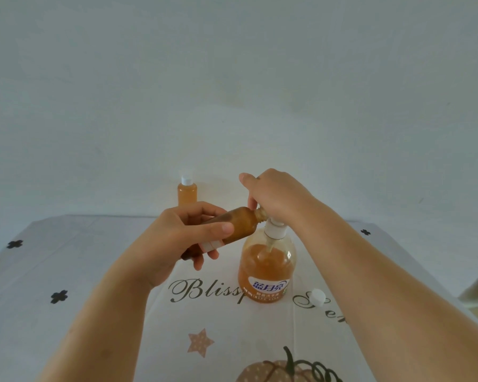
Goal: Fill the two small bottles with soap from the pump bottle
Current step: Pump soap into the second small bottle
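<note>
Fingers (218, 228) of left hand (174, 238) clamped round tilted small amber plastic bottle (240, 220), neck at nozzle | right hand (276, 197) curled over head of clear orange-soap pump bottle (265, 271) | we note capped, filled second small bottle (187, 193) standing behind | loose white cap (317, 296) on printed tablecloth (94, 271)

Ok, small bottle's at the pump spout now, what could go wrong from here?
1. The small bottle lies nearly level in the left hand, its neck at the spout under the right hand; soap could miss or run back out onto the tablecloth.
2. No hand steadies the pump bottle lower down; an off-centre press might tip it.
3. The loose cap lies near the right forearm and could be knocked away.
</note>
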Motion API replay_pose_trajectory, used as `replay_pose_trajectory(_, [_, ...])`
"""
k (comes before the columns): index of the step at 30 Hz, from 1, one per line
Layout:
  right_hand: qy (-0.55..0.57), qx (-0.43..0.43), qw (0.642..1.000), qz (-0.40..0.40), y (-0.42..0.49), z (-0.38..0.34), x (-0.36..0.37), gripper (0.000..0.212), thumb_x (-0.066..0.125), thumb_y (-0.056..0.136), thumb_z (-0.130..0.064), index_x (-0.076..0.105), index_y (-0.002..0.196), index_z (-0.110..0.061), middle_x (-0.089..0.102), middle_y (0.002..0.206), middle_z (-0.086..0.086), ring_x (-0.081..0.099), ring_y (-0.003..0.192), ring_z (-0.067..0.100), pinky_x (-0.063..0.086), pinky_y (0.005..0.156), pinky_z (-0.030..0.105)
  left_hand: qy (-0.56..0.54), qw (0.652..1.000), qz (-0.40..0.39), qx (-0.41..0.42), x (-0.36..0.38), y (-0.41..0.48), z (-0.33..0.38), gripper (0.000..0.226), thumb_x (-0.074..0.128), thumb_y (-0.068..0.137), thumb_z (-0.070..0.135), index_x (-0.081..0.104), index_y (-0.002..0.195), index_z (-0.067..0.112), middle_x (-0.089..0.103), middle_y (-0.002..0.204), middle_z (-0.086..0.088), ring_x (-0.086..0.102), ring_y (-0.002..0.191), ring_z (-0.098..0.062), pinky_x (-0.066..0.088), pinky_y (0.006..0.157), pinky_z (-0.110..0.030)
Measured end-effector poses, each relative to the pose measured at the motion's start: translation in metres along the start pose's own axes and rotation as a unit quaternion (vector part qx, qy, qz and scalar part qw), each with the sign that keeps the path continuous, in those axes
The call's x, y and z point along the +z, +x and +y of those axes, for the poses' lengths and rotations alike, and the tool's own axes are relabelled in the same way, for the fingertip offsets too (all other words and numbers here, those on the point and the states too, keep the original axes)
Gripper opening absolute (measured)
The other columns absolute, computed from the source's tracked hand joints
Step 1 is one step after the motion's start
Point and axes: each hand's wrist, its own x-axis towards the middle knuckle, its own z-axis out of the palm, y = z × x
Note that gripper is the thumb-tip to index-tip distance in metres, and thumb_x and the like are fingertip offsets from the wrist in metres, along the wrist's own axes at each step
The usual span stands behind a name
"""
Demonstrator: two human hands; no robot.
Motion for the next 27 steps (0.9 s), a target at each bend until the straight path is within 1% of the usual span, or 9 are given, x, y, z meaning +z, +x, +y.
replay_pose_trajectory(2, [0.007,-0.003,1.000,0.003,-0.001,-0.001,-0.005,0.058,0.034,0.104,-0.049,0.073,0.089,-0.009,0.063,0.068,0.001,0.061,0.068,0.020,0.046,0.064,0.032,-0.005,1.000,0.000,0.000,0.000,0.000,0.001,0.037,0.083,0.060,0.032,0.075,0.092,0.015,0.069,0.077,-0.005,0.063,0.065,-0.021,0.046,0.044,-0.025])
replay_pose_trajectory(5, [0.002,-0.016,1.000,0.012,-0.003,-0.003,-0.011,0.058,0.034,0.105,-0.048,0.073,0.085,-0.010,0.060,0.065,-0.002,0.062,0.067,0.020,0.049,0.070,0.034,-0.014,1.000,-0.001,0.004,0.001,-0.001,0.002,0.028,0.079,0.066,0.027,0.075,0.091,0.015,0.068,0.076,-0.006,0.063,0.065,-0.022,0.046,0.044,-0.025])
replay_pose_trajectory(9, [0.001,-0.015,1.000,0.014,-0.004,-0.004,-0.013,0.060,0.032,0.105,-0.050,0.073,0.089,-0.008,0.062,0.067,0.001,0.063,0.068,0.022,0.051,0.073,0.035,-0.016,1.000,-0.003,0.009,0.001,-0.001,0.002,0.037,0.082,0.059,0.035,0.076,0.090,0.016,0.068,0.075,-0.007,0.063,0.065,-0.022,0.047,0.044,-0.026])
replay_pose_trajectory(13, [-0.006,-0.019,1.000,0.007,-0.003,-0.004,-0.010,0.064,0.030,0.104,-0.054,0.074,0.089,-0.010,0.066,0.072,0.002,0.066,0.073,0.021,0.049,0.070,0.034,-0.018,1.000,-0.005,0.008,0.000,0.000,0.001,0.039,0.081,0.057,0.039,0.076,0.090,0.018,0.068,0.076,-0.007,0.064,0.065,-0.022,0.047,0.045,-0.025])
replay_pose_trajectory(16, [0.000,-0.017,1.000,0.003,-0.001,-0.003,-0.010,0.066,0.030,0.104,-0.055,0.074,0.087,-0.010,0.067,0.074,0.003,0.067,0.076,0.023,0.048,0.068,0.033,-0.017,1.000,-0.005,0.007,0.001,0.000,0.002,0.032,0.081,0.063,0.032,0.075,0.090,0.016,0.067,0.075,-0.007,0.063,0.065,-0.022,0.047,0.044,-0.025])
replay_pose_trajectory(18, [-0.002,-0.016,1.000,0.007,0.001,-0.001,-0.007,0.067,0.029,0.105,-0.055,0.075,0.085,-0.011,0.066,0.074,0.002,0.065,0.075,0.021,0.045,0.064,0.031,-0.017,1.000,-0.001,0.003,0.001,0.000,0.002,0.028,0.079,0.066,0.028,0.075,0.091,0.014,0.068,0.074,-0.006,0.063,0.064,-0.022,0.046,0.043,-0.025])
replay_pose_trajectory(22, [0.017,-0.014,1.000,0.014,0.002,0.002,0.004,0.069,0.027,0.106,-0.056,0.074,0.079,-0.013,0.062,0.070,-0.004,0.059,0.069,0.014,0.033,0.056,0.027,-0.009,1.000,0.000,-0.016,-0.002,0.002,0.000,0.034,0.079,0.065,0.029,0.075,0.094,0.012,0.069,0.075,-0.005,0.063,0.064,-0.022,0.045,0.043,-0.025])
replay_pose_trajectory(24, [0.023,-0.013,1.000,0.014,0.003,0.003,0.006,0.070,0.027,0.106,-0.056,0.074,0.078,-0.012,0.063,0.069,-0.003,0.059,0.070,0.015,0.034,0.056,0.028,-0.010,1.000,-0.001,-0.018,-0.003,0.002,-0.002,0.036,0.082,0.062,0.031,0.075,0.094,0.014,0.069,0.076,-0.005,0.063,0.065,-0.022,0.046,0.044,-0.025])
replay_pose_trajectory(27, [0.035,-0.010,0.999,0.014,0.003,0.005,0.005,0.071,0.027,0.105,-0.057,0.073,0.071,-0.014,0.065,0.069,-0.001,0.061,0.070,0.016,0.035,0.057,0.028,-0.007,1.000,-0.011,-0.015,-0.001,0.002,-0.002,0.045,0.082,0.055,0.040,0.076,0.093,0.017,0.069,0.077,-0.005,0.064,0.066,-0.021,0.047,0.045,-0.024])
